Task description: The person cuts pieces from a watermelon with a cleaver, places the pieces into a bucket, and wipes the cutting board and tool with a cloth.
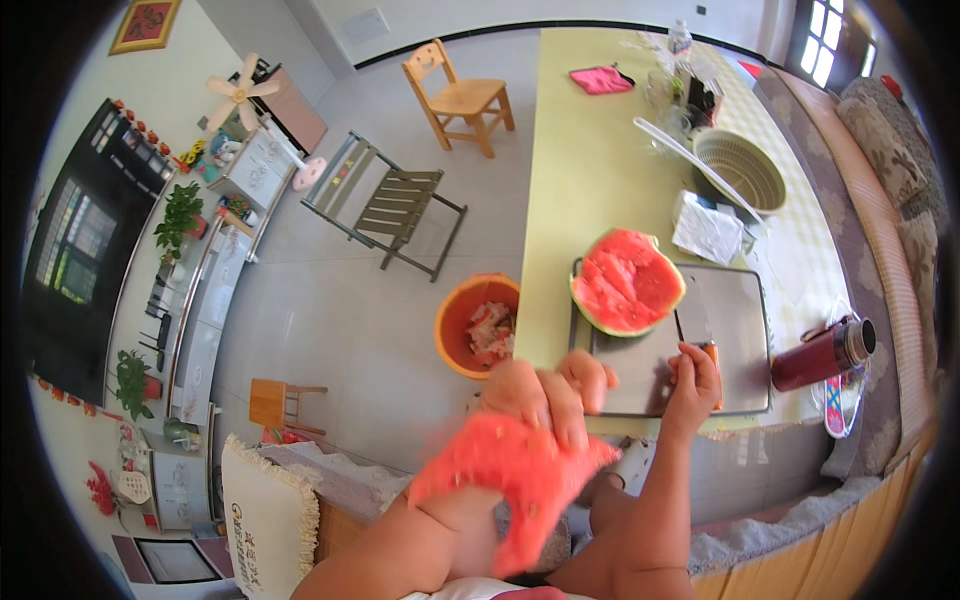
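My left hand is raised close to the view, its fingers closed on a large, ragged chunk of red watermelon flesh, slightly blurred. Over the near part of a metal cutting board, my right hand has its fingers curled together. A knife with an orange handle is right beside those fingers and partly covered by them; whether they grip it or something else is hidden. The cut watermelon rests on the board's left part, its red hollowed face up and green rind below.
An orange bin with scraps stands on the floor left of the table. On the table are a colander with a long white utensil, a white packet, a maroon flask and a pink cloth. Chairs stand beyond the bin.
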A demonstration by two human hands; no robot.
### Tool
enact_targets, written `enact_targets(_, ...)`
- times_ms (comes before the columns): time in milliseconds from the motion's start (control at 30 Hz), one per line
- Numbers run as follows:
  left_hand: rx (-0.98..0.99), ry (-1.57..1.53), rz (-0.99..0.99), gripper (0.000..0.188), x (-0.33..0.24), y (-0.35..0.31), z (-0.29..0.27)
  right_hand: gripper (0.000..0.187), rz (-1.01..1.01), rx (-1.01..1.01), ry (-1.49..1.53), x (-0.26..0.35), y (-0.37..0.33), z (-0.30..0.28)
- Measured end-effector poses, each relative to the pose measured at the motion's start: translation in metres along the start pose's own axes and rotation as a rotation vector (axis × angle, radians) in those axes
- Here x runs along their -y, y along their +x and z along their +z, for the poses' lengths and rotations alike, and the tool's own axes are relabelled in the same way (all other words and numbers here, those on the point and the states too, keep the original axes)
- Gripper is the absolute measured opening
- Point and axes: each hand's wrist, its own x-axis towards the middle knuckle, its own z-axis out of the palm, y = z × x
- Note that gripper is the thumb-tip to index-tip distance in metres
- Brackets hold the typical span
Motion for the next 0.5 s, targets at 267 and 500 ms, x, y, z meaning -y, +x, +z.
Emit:
enact_targets(267, 0.370, -0.001, 0.053, 0.003, -0.024, 0.006, 0.027, 0.015, -0.008, 0.031, -0.047, 0.011, -0.004, 0.009)
enact_targets(500, 0.313, -0.131, 0.229, 0.017, -0.009, 0.006, 0.040, 0.014, -0.008, 0.054, -0.027, 0.008, -0.003, 0.011)
